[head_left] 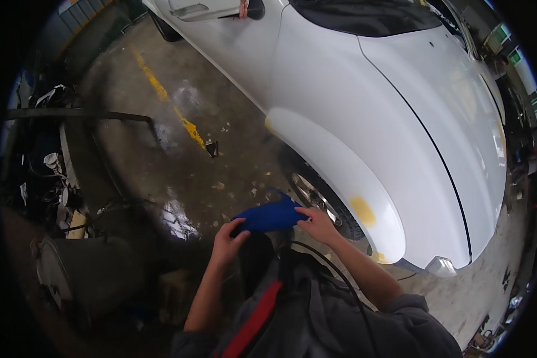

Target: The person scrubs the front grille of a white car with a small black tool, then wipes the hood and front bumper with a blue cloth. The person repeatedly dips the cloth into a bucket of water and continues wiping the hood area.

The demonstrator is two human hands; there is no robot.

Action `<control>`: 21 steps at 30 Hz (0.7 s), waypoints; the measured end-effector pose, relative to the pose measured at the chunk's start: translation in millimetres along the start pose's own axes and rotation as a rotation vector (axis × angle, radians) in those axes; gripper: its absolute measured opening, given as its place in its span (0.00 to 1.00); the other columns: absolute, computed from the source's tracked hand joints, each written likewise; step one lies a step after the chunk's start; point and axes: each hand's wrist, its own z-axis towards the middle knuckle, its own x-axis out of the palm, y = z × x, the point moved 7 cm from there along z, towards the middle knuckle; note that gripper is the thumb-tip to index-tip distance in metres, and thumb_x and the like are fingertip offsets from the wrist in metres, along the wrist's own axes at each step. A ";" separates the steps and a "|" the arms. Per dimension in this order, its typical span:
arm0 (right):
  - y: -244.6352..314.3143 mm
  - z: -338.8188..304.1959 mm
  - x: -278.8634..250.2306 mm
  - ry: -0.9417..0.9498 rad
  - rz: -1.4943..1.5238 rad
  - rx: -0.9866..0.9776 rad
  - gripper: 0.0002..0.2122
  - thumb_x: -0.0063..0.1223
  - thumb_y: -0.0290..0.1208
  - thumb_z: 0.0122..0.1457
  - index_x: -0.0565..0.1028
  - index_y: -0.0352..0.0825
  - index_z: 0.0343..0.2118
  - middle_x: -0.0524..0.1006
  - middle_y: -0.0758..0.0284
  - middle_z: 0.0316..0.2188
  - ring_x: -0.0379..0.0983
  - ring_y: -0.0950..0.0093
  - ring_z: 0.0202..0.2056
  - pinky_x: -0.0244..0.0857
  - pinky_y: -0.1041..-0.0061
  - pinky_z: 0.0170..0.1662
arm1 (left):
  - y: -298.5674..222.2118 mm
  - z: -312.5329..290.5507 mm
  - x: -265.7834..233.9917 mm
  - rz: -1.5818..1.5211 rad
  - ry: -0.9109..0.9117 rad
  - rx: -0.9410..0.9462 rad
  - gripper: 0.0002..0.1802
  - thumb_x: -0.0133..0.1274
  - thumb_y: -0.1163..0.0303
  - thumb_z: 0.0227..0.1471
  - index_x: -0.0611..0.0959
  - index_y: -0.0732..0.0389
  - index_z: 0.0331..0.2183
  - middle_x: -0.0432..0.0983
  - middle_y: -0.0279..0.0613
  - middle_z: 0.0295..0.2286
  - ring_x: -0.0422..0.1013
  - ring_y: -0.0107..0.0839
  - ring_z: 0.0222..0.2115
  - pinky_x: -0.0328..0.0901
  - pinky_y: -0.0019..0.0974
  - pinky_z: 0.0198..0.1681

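Observation:
Between my two hands a piece of blue cloth (267, 217) is stretched out in front of my body, one loose tip sticking up at its far edge. My left hand (228, 238) pinches the cloth's left end between thumb and fingers. At the other end, my right hand (316, 224) grips it, close to the car's front wheel (316, 194). Just beyond my right hand is the white car's fender (346, 161), with a yellow patch (362, 211) above the wheel arch. The cloth is apart from the car.
A black hose (346, 280) runs down past my right arm. To the left stand a round metal drum (71, 268), a dark metal bar (83, 113) and cluttered parts. A small dark object (212, 148) lies on the concrete floor by a worn yellow line (161, 89).

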 end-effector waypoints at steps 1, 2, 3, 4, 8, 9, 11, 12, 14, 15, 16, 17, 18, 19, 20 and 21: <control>3.3 6.3 -0.3 -0.012 -0.059 -0.014 0.22 0.57 0.27 0.55 0.74 0.39 0.54 0.76 0.59 0.41 0.74 0.63 0.43 0.68 0.68 0.46 | -6.9 6.1 -0.1 0.187 0.031 0.002 0.22 0.65 0.71 0.48 0.81 0.57 0.47 0.77 0.43 0.37 0.73 0.38 0.37 0.69 0.39 0.42; 4.9 13.9 -1.1 -0.025 -0.118 -0.026 0.20 0.58 0.26 0.54 0.75 0.39 0.51 0.75 0.59 0.42 0.73 0.61 0.44 0.67 0.67 0.47 | -14.3 15.9 1.5 0.374 0.068 0.010 0.22 0.66 0.71 0.46 0.83 0.57 0.46 0.76 0.44 0.36 0.73 0.42 0.38 0.69 0.41 0.43; 3.6 24.0 4.7 -0.025 -0.171 -0.047 0.18 0.58 0.26 0.53 0.77 0.39 0.48 0.74 0.59 0.43 0.71 0.60 0.46 0.67 0.67 0.48 | -11.1 21.5 3.1 0.566 0.097 0.011 0.22 0.67 0.71 0.44 0.84 0.57 0.44 0.76 0.45 0.36 0.73 0.45 0.39 0.69 0.43 0.44; -8.5 34.6 15.4 -0.028 -0.290 -0.051 0.18 0.63 0.25 0.50 0.76 0.40 0.46 0.73 0.61 0.44 0.71 0.57 0.49 0.67 0.62 0.51 | 6.4 28.9 7.1 0.582 0.079 -0.022 0.23 0.68 0.72 0.40 0.84 0.57 0.43 0.73 0.47 0.37 0.70 0.51 0.41 0.67 0.49 0.47; -51.3 67.8 41.0 -0.116 -0.255 0.006 0.20 0.60 0.23 0.52 0.73 0.38 0.49 0.73 0.61 0.43 0.71 0.59 0.48 0.68 0.64 0.50 | -0.7 61.7 23.3 0.561 0.071 0.187 0.22 0.67 0.74 0.39 0.82 0.59 0.41 0.71 0.54 0.47 0.64 0.58 0.53 0.63 0.50 0.55; -69.3 73.5 44.7 -0.178 -0.174 0.075 0.20 0.58 0.22 0.53 0.72 0.38 0.51 0.73 0.61 0.44 0.71 0.62 0.49 0.68 0.66 0.50 | -7.7 70.4 30.7 0.481 0.112 0.241 0.21 0.66 0.74 0.40 0.80 0.62 0.40 0.73 0.54 0.48 0.67 0.58 0.52 0.65 0.49 0.54; -110.0 88.2 56.8 -0.386 0.127 0.231 0.19 0.56 0.22 0.56 0.72 0.37 0.52 0.74 0.62 0.45 0.73 0.65 0.48 0.69 0.69 0.49 | 9.4 80.8 58.0 0.127 0.335 0.170 0.21 0.66 0.71 0.44 0.79 0.64 0.41 0.75 0.54 0.44 0.71 0.56 0.48 0.67 0.48 0.52; -138.5 90.8 69.6 -0.536 0.346 0.329 0.18 0.55 0.23 0.58 0.73 0.37 0.52 0.75 0.62 0.46 0.74 0.66 0.47 0.70 0.70 0.48 | 8.4 87.4 75.7 0.100 0.433 0.172 0.22 0.66 0.69 0.46 0.78 0.64 0.42 0.75 0.55 0.46 0.73 0.54 0.47 0.69 0.47 0.50; -163.9 78.4 106.5 -0.706 0.835 0.485 0.17 0.53 0.29 0.64 0.72 0.35 0.55 0.76 0.61 0.50 0.75 0.72 0.48 0.71 0.75 0.49 | 4.1 89.6 108.6 0.002 0.589 0.180 0.24 0.66 0.66 0.49 0.77 0.64 0.45 0.75 0.54 0.48 0.74 0.52 0.48 0.70 0.44 0.50; -162.3 82.5 125.7 -0.695 1.021 0.531 0.17 0.53 0.30 0.64 0.72 0.35 0.55 0.76 0.61 0.51 0.75 0.71 0.49 0.70 0.74 0.49 | 2.4 90.7 122.4 -0.063 0.626 0.205 0.25 0.66 0.64 0.50 0.77 0.63 0.48 0.75 0.54 0.49 0.73 0.51 0.50 0.69 0.43 0.51; -156.9 82.3 145.1 -0.690 1.148 0.562 0.17 0.53 0.30 0.64 0.72 0.34 0.55 0.75 0.61 0.51 0.75 0.70 0.49 0.70 0.73 0.50 | 3.3 92.0 134.3 -0.121 0.690 0.218 0.29 0.66 0.64 0.50 0.77 0.62 0.52 0.75 0.54 0.50 0.73 0.51 0.52 0.68 0.43 0.54; -153.6 83.8 157.6 -0.670 1.199 0.581 0.17 0.53 0.30 0.64 0.72 0.34 0.56 0.75 0.60 0.52 0.75 0.70 0.50 0.70 0.73 0.50 | 7.6 90.6 143.0 -0.221 0.762 0.207 0.28 0.65 0.65 0.52 0.77 0.62 0.53 0.75 0.54 0.51 0.71 0.52 0.53 0.68 0.44 0.56; -149.1 89.3 169.4 -0.640 1.227 0.592 0.18 0.53 0.30 0.64 0.72 0.34 0.56 0.75 0.60 0.52 0.75 0.69 0.50 0.69 0.72 0.51 | 16.1 89.2 146.7 -0.252 0.823 0.231 0.26 0.64 0.66 0.53 0.78 0.62 0.52 0.76 0.52 0.50 0.73 0.49 0.52 0.68 0.42 0.55; -145.8 91.5 179.3 -0.613 1.227 0.604 0.18 0.53 0.31 0.64 0.72 0.34 0.56 0.75 0.60 0.52 0.74 0.69 0.51 0.69 0.71 0.52 | 25.4 86.6 148.9 -0.285 0.882 0.254 0.23 0.62 0.68 0.55 0.78 0.62 0.52 0.77 0.50 0.49 0.74 0.45 0.51 0.69 0.41 0.54; -141.2 98.6 188.9 -0.578 1.219 0.604 0.18 0.53 0.31 0.64 0.72 0.34 0.56 0.75 0.59 0.53 0.74 0.68 0.51 0.69 0.71 0.52 | 38.7 93.4 145.1 -0.368 0.898 0.198 0.22 0.61 0.70 0.56 0.79 0.63 0.51 0.78 0.49 0.48 0.75 0.42 0.50 0.69 0.39 0.54; -137.8 105.1 194.8 -0.551 1.179 0.595 0.18 0.53 0.31 0.65 0.71 0.34 0.57 0.75 0.59 0.53 0.74 0.67 0.52 0.68 0.70 0.53 | 53.5 102.0 136.4 -0.450 0.909 0.141 0.20 0.59 0.71 0.57 0.79 0.63 0.51 0.79 0.48 0.46 0.76 0.38 0.49 0.70 0.38 0.53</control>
